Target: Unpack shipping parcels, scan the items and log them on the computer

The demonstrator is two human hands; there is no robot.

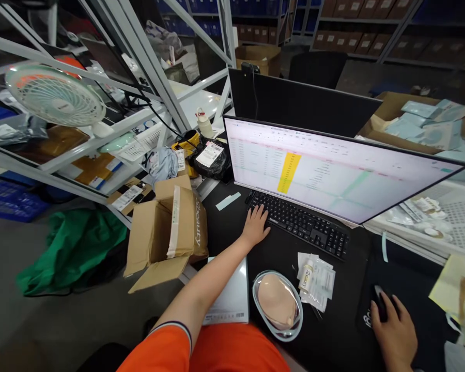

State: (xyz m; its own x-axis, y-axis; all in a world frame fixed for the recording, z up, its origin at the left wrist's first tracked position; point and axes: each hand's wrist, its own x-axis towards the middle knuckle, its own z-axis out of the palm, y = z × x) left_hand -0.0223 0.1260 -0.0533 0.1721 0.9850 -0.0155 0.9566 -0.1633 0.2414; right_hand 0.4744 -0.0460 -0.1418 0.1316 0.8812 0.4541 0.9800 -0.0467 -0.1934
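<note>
My left hand point(256, 225) rests on the left end of a black keyboard point(298, 221), its fingers spread on the keys and holding nothing. At the right, my right hand point(396, 330) is wrapped over a black computer mouse point(380, 304) on a dark mouse pad point(366, 281). Behind the keyboard stands a monitor point(333, 165) showing a spreadsheet with a yellow column. Near me on the black desk lies an oval case point(257, 310) with beige, cup-shaped contents point(277, 299). Beside it are clear plastic packets point(325, 279) and a small tube point(306, 276). My left forearm crosses above a flat white box point(232, 294).
An open cardboard box point(191, 222) stands at the left desk edge. Behind it sit a black wrapped parcel point(213, 157) and a bottle point(204, 124). A fan point(58, 98) hangs on the metal frame. A white basket point(461, 217) and yellow paper point(449, 284) are at the right.
</note>
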